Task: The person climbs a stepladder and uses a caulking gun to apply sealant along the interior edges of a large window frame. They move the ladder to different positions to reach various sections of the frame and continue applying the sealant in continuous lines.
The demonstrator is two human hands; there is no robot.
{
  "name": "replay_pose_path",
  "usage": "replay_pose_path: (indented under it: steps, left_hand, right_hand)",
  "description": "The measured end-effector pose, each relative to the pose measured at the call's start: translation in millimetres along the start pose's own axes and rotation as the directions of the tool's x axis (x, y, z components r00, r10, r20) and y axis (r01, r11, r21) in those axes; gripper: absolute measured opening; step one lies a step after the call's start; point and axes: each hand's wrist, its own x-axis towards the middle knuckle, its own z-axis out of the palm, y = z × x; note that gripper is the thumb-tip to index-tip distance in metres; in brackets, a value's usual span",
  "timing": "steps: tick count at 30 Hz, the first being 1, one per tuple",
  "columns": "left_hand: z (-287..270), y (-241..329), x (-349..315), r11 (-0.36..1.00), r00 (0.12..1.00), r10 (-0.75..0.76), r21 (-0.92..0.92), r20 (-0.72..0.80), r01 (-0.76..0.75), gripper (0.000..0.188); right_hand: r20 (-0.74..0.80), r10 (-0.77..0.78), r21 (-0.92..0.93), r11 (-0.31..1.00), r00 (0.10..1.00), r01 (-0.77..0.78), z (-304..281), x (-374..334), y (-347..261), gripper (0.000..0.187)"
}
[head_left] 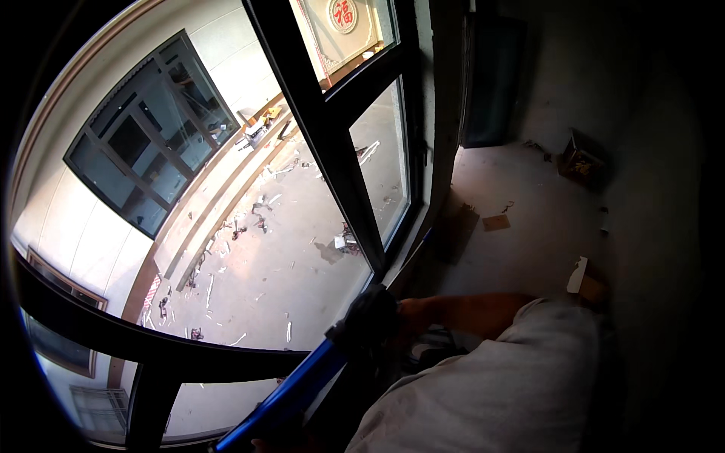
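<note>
A blue caulking gun (291, 394) slants from the middle down to the lower edge, along the dark window frame (226, 361). Closed around its upper, dark end is my right hand (370, 317), in a black glove, with the bare forearm (483, 311) and grey sleeve reaching in from the right. At the barrel's lower end, only fingertips of my left hand (260, 445) show against the blue tube; they seem wrapped round it, and the rest is lost in shadow. The gun's nozzle is not visible.
Outside the glass lies a pale courtyard (264, 294) strewn with white strips and scraps, with steps and a dark glazed door (151, 136) beyond. To the right, the dim room floor holds a dark box (583, 160), a flat cardboard piece (496, 223) and an open carton (589, 283).
</note>
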Motion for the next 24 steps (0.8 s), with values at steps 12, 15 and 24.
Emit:
replay_pose_path:
  steps: [12,15,24]
  left_hand:
    - [186,-6,35,0.906,0.870,0.225,0.235,0.439,-0.353,0.069]
    - [201,-4,29,0.877,0.830,0.229,0.262,0.509,-0.402,0.068]
    - [205,0,45,0.915,0.849,0.186,0.228,0.495,-0.333,0.059]
  right_hand:
    - [0.051,-0.188,0.354,0.922,0.981,0.159,-85,-22,25,0.043]
    - [0.026,-0.248,0.461,0.863,0.968,0.208,-91,-25,26,0.044]
    - [-0.074,-0.373,0.662,0.675,0.925,0.325,-93,-25,23,0.048]
